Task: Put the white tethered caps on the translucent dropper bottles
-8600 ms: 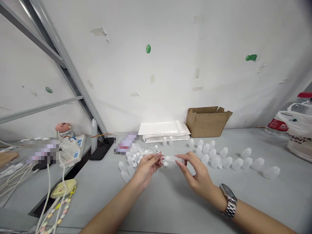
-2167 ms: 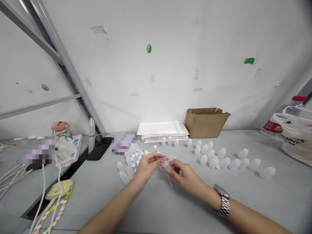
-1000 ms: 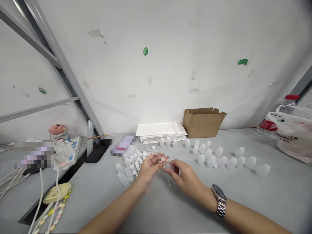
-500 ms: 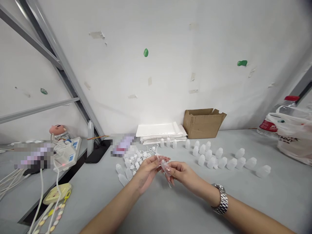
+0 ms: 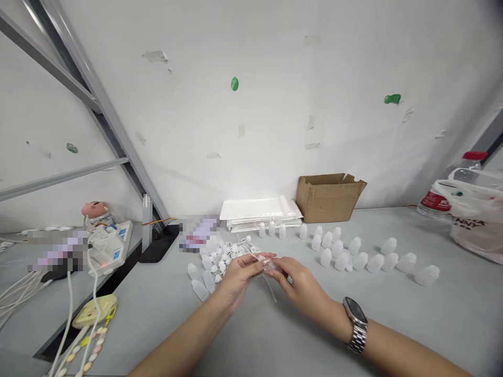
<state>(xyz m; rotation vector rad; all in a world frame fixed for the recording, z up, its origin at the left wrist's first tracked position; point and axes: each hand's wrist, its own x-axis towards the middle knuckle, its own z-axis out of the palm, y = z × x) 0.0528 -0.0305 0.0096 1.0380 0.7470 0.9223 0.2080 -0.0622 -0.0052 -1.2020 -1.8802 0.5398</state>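
If the pinch slackens: the small translucent plastic bottle [image 5: 271, 267] could be dropped onto the grey worktop [image 5: 157, 324], since it is being held by the fingertips alone.
If the thin white cord [image 5: 270, 289] is snagged: it could be tangled with the heap of white caps and cords [image 5: 223, 256], which is lying just left of the hands.
Left hand [image 5: 239, 280]: it is being held in from the lower centre, with the fingers curled toward the right hand.
Right hand [image 5: 302, 290]: it is being angled in from the lower right, with a metal-bracelet wristwatch [image 5: 356, 324] being worn on its wrist.
Grip: the bottle is being pinched between the fingertips of both hands, which are pressed close together; the exact finger contact is hidden.
Bottle's place: it is being held at lower centre, between the hands and above the worktop.
Nearby: loose white plastic bottles [image 5: 200, 283] are lying left of the hands, and rows of white plastic bottles [image 5: 338, 254] are standing to the right.
Rest: a cardboard box [image 5: 328, 198] is standing beyond the rows, at centre right.
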